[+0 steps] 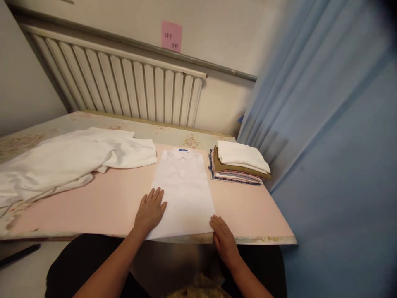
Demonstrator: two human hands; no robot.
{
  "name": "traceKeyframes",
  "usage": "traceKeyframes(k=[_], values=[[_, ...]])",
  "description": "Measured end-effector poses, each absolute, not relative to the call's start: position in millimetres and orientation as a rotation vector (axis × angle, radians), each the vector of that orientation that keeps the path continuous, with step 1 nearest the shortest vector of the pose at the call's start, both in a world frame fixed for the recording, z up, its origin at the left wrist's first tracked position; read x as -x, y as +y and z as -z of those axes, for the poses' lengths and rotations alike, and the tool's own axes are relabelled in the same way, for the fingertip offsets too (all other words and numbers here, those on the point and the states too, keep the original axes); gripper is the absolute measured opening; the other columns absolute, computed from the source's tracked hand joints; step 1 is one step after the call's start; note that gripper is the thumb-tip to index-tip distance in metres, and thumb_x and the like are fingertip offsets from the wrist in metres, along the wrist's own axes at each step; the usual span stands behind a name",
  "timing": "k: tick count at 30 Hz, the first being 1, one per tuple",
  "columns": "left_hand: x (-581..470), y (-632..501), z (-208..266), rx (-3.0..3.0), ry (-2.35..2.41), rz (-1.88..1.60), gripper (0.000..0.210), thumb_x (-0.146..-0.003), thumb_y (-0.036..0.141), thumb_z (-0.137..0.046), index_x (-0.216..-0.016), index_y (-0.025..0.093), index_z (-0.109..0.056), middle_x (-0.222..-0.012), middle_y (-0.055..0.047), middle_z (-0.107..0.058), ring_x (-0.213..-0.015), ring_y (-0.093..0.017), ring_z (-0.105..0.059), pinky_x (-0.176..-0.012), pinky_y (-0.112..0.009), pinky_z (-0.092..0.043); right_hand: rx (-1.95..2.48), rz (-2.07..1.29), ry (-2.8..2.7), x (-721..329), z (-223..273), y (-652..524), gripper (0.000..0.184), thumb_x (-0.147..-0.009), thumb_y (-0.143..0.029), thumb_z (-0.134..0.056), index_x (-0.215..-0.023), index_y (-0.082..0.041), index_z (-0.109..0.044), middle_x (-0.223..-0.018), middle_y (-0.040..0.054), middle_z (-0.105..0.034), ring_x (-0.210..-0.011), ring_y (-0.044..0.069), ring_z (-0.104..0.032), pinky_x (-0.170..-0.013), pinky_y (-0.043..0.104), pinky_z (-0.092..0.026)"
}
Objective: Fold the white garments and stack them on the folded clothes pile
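Note:
A white collared shirt (pixel 184 194) lies in front of me, its sides folded into a long rectangle. The collar, with a blue label inside, points away from me. My left hand (pixel 151 210) rests flat with fingers spread on the shirt's left edge. At the near right corner, the fingers of my right hand (pixel 223 240) lie stretched along the edge of the cloth, and the thumb is partly tucked beneath them.
A pink mat (pixel 114 203) covers part of the flower-patterned tablecloth (pixel 190 140). To the left lies a loose white garment (pixel 71 159). A stack of folded clothes (pixel 243 159) sits at the right, beside a blue curtain (pixel 338 165). A radiator (pixel 139 82) stands behind the table.

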State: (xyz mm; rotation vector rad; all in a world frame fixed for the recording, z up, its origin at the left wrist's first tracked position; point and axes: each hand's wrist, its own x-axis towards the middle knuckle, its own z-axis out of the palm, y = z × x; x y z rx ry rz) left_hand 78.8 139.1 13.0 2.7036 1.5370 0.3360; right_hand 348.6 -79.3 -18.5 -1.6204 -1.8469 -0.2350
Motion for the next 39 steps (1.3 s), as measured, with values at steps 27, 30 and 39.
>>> traceKeyframes(k=[27,30,39], values=[[-78.6,139.7,-9.9,-2.744,1.524,-0.376,0.058,-0.094,0.043,-0.029,-0.145,0.015,-0.036,-0.153,-0.008,-0.033,-0.144,-0.026,-0.022,-0.114,-0.047,-0.02,1.561,0.041,-1.492,-350.6,2.4,-83.3,0.018,-0.088,-0.013,-0.051,-0.098,-0.023,-0.062,-0.11,0.0076,-0.066,-0.107,0.021,-0.061,-0.094,0.041,-0.052],[-78.7,139.7,-9.7,-2.744,1.527,-0.375,0.058,-0.094,0.043,-0.029,-0.145,0.015,-0.036,-0.153,-0.008,-0.033,-0.144,-0.026,-0.022,-0.114,-0.047,-0.02,1.596,0.07,-1.451,-349.7,2.2,-84.6,0.028,-0.087,-0.013,-0.051,-0.113,-0.022,-0.059,-0.117,0.01,-0.063,-0.111,0.022,-0.059,-0.095,0.043,-0.051],[-78.7,139.2,-10.0,-2.731,1.522,-0.391,0.058,-0.094,0.043,-0.029,-0.145,0.016,-0.036,-0.153,-0.008,-0.033,-0.143,-0.027,-0.023,-0.114,-0.048,-0.02,1.56,0.083,-1.5,-351.9,2.8,-85.8,0.022,-0.087,-0.011,-0.05,-0.1,-0.023,-0.064,-0.118,0.0098,-0.062,-0.112,0.022,-0.058,-0.094,0.042,-0.052]])
